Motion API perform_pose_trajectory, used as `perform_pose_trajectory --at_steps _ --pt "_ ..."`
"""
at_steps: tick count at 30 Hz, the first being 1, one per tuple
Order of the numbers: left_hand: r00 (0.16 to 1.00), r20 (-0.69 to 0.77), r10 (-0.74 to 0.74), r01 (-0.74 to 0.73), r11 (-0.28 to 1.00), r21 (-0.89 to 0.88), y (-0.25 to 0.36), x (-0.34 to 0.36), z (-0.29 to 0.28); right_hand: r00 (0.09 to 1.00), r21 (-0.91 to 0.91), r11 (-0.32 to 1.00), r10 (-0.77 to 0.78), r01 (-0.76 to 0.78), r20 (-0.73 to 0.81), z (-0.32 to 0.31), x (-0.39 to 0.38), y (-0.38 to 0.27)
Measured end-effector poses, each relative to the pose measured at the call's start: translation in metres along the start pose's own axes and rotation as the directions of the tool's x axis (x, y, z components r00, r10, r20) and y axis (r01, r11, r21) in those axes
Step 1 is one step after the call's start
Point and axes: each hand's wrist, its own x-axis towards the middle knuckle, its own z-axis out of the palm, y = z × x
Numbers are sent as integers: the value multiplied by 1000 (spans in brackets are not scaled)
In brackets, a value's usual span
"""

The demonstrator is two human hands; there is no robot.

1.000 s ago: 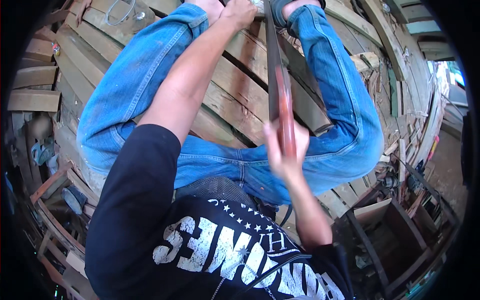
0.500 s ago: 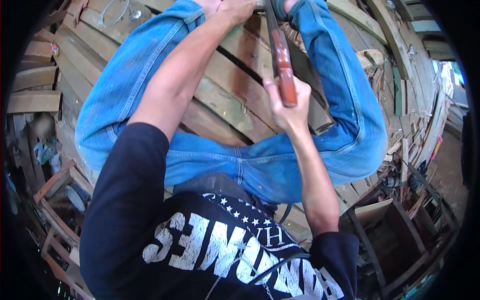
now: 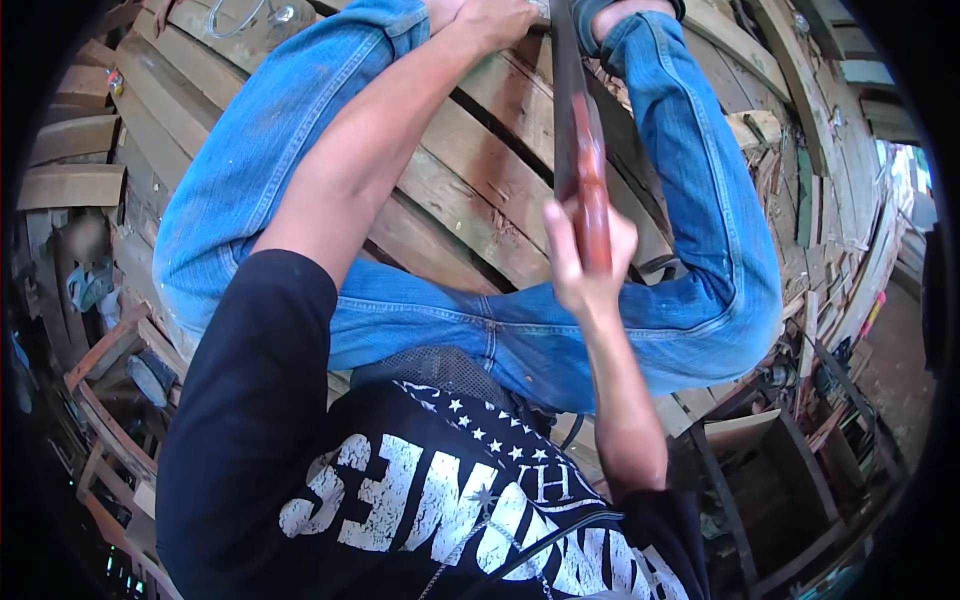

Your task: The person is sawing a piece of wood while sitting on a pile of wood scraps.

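My right hand [image 3: 597, 245] is wrapped round the reddish-brown wooden handle [image 3: 592, 190] of a handsaw. Its dark blade [image 3: 566, 70] runs away from me between my lower legs to the top edge, where its far end is cut off. Beside the blade, at the top of the picture, my left hand [image 3: 498, 24] is closed against a pale piece of wood [image 3: 542, 14], of which only a bit shows. My left forearm reaches across my left shin. Under the saw lie wooden boards [image 3: 460, 190] with dark gaps between them.
My jeans-clad legs [image 3: 270, 150] are bent outward on both sides. A wooden frame-like box [image 3: 780, 490] stands at the lower right, near scattered wood scraps [image 3: 765, 165]. Stacked boards [image 3: 72, 187] lie at the left, and a coil of wire [image 3: 232, 18] at the upper left.
My right hand has drawn the saw back toward my body and slightly right, so more blade shows. My left hand stays by the blade; the view has shifted a little.
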Motion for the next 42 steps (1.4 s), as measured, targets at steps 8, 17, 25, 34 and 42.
perform_pose_trajectory --at_steps 8,17,25,34,42 --pt "998 -63 28 -29 999 -13 3 11 7 999 88 995 40 -37 -37 1 -4 5" --pt "1000 7 1 0 991 -134 25 15 1 986 113 983 153 -145 -66 -4 27 26" --pt "997 -68 33 -43 989 -142 -1 17 2 983 117 977 181 -179 -5 6 24 21" --pt "994 94 64 -62 998 -23 17 15 -8 994 47 996 74 -70 -85 9 53 19" --pt "999 38 32 -31 999 -33 14 5 3 997 11 1000 -6 7 -80 14 38 24"
